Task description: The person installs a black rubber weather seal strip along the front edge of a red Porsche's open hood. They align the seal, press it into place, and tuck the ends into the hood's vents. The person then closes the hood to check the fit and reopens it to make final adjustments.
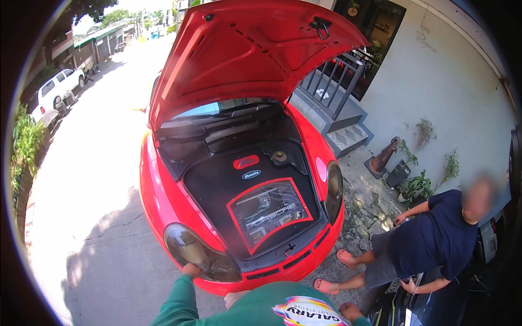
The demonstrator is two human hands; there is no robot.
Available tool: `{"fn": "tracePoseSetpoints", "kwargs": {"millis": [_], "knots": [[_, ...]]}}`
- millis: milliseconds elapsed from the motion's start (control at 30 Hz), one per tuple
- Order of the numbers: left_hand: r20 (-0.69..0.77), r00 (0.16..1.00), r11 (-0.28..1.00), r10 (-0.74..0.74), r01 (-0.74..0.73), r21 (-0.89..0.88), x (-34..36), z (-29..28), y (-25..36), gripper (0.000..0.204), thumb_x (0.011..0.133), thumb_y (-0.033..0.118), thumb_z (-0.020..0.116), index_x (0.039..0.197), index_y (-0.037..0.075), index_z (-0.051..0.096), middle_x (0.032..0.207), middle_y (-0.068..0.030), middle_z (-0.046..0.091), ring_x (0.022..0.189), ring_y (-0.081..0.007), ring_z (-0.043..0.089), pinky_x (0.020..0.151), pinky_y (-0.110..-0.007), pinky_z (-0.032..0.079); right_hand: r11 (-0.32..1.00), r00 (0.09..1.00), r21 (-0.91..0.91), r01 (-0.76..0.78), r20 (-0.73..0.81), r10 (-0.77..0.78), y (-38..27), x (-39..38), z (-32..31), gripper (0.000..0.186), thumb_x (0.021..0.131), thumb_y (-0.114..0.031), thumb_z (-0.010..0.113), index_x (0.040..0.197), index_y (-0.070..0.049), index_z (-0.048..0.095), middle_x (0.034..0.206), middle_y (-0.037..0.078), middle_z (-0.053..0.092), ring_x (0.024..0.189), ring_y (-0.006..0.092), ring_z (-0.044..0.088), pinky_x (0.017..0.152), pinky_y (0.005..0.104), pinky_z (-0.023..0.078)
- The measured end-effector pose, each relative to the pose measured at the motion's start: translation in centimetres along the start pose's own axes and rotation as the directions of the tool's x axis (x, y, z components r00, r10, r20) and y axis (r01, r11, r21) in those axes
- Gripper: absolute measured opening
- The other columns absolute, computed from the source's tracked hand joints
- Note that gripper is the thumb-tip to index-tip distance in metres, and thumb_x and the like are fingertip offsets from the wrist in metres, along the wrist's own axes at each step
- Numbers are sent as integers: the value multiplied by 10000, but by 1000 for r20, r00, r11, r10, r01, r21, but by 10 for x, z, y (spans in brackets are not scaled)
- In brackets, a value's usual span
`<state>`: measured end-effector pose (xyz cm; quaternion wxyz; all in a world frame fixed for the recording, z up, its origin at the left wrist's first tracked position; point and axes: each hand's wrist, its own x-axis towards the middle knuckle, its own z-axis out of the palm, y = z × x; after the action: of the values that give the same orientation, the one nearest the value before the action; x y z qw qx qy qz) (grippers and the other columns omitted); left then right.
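Note:
A red car point(156, 190) stands in front of me with its front hood point(250, 60) raised. My left hand point(190, 270), in a green sleeve, is at the lower outer edge of the tinted left headlight point(190, 250). Its fingers look bent in; anything held in them is too small to make out. Low on my right, beside the printed green shirt point(255, 304), hangs my right hand point(350, 312), apart from the car. Its fingers are mostly hidden. Under the hood a black trunk cover point(217, 190) has a red-framed clear panel point(266, 209).
A person point(435, 239) in a dark shirt and pink sandals stands at right, next to a dark vehicle point(451, 299). Steps with a railing point(348, 136), a traffic cone point(383, 157) and potted plants point(416, 187) line the wall. A white pickup point(57, 89) is parked far left.

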<state>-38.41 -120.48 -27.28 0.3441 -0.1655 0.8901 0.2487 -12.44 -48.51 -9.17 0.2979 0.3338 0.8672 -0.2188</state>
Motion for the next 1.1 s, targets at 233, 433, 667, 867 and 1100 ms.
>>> {"fn": "tracePoseSetpoints", "kwargs": {"millis": [233, 433, 667, 867, 1100], "knots": [[-41, 999, 999, -34, 32, -36, -10, -2, -8, 509, 906, 469, 749, 1206, 60, 773, 1248, -205, 737, 1191, -383, 685, 1033, -466, 527, 988, 996, 151, -35, 83, 22, 15, 44, 8, 481, 864, -365, 793, 1214, -39, 742, 1117, 177, 781, 1074, 342, 740, 952, 417, 562], [52, 994, 986, 93, -100, 134, -14, 0, 15, 500, 954, 478, 668, 1212, 62, 770, 1246, -203, 736, 1197, -387, 682, 1029, -477, 529, 991, 999, 130, -9, 46, 3, 39, 38, 12, 392, 864, -363, 796, 1096, -48, 771, 1067, 179, 779, 1049, 352, 738, 917, 423, 566], [20, 989, 969, 147, -148, 200, -3, -18, 23, 495, 953, 465, 674, 1230, 64, 762, 1237, -201, 741, 1171, -392, 689, 1022, -469, 533, 996, 998, 83, -34, 53, 29, 21, 16, 16, 351, 850, -364, 810, 1011, -54, 772, 1035, 177, 779, 1019, 349, 740, 892, 431, 567], [48, 997, 990, 60, -66, 128, -2, -17, 28, 507, 937, 455, 672, 1249, 63, 753, 1265, -211, 727, 1183, -395, 682, 1034, -471, 527, 981, 989, 153, -117, 109, 101, -23, -7, -2, 330, 894, -326, 739, 1064, -46, 780, 1093, 188, 779, 1086, 330, 735, 953, 414, 552], [67, 986, 965, 154, -165, 206, -4, -9, 22, 540, 950, 504, 621, 1252, 77, 755, 1278, -200, 724, 1186, -395, 678, 1048, -460, 520, 958, 976, 216, -188, 148, 158, -61, -21, -19, 383, 911, -349, 709, 1119, -35, 777, 1145, 185, 779, 1131, 315, 730, 997, 404, 542]]}}
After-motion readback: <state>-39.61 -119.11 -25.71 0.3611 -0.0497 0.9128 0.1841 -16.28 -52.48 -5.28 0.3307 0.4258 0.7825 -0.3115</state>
